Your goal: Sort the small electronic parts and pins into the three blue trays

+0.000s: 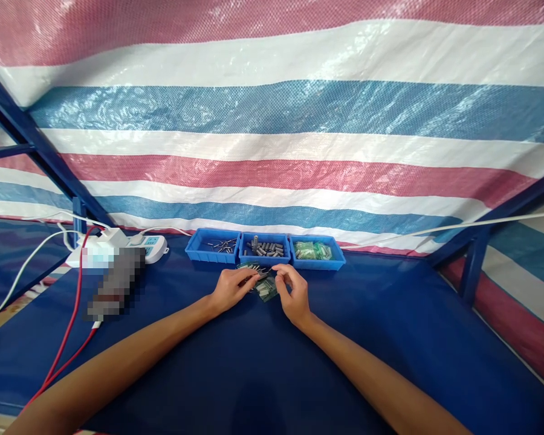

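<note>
With the clock centred on the two hands and twelve pointing away from the person, a blue metal frame [49, 145] slants at the far left, towards ten o'clock; white power strips [154, 246] with plugs and a white cable [31, 254] lie between nine and ten; a dark object [120, 281], blurred into blocks, lies at nine, and a red cable [78, 290] runs from the strips down towards eight.

The left blue bin [197, 254] sits at ten o'clock, thin metal pins [224, 245] scattered in it; the left hand [231, 287] comes in from seven, thumb and forefinger pinched together on a slender piece [262, 275], whose exact shape is too small to tell; the middle blue bin [265, 260] stands at twelve, holding grey cylinders [272, 249], one of them upright.

Small clear green-tinted packets [267, 290] lie on the dark blue tabletop [236, 362] between and under the hands, at the clock's centre; the right hand [294, 296] reaches in from five, fingers curled, thumb and forefinger tips near each other; whether they grip anything, I cannot tell.

The right blue bin [320, 264] sits at two o'clock, with more greenish packets [312, 250] inside; behind everything hangs a red, white and blue striped sheet [272, 109].
</note>
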The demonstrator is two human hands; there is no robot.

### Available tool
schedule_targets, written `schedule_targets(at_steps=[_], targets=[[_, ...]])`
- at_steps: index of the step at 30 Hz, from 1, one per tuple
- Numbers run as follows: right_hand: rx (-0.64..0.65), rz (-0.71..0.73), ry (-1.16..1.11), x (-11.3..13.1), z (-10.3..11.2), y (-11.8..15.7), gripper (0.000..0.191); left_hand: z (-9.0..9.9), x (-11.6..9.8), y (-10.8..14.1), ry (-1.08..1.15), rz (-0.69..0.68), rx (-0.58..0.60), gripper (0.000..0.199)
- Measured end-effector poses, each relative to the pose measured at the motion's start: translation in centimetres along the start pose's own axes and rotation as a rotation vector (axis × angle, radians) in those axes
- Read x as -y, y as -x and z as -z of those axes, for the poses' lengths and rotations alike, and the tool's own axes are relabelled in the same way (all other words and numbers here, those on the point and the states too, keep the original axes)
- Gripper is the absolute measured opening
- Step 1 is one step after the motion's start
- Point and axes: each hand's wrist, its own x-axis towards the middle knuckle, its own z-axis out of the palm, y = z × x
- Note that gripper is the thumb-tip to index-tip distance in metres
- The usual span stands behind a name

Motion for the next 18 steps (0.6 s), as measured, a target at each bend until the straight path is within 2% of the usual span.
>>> schedule_targets(at_steps=[18], targets=[[0.013, 0.005, 0.005, 0.16, -0.09, 0.01, 0.017, 0.22, -0.21, -0.19, 0.016, -0.033, 0.030, 0.019]])
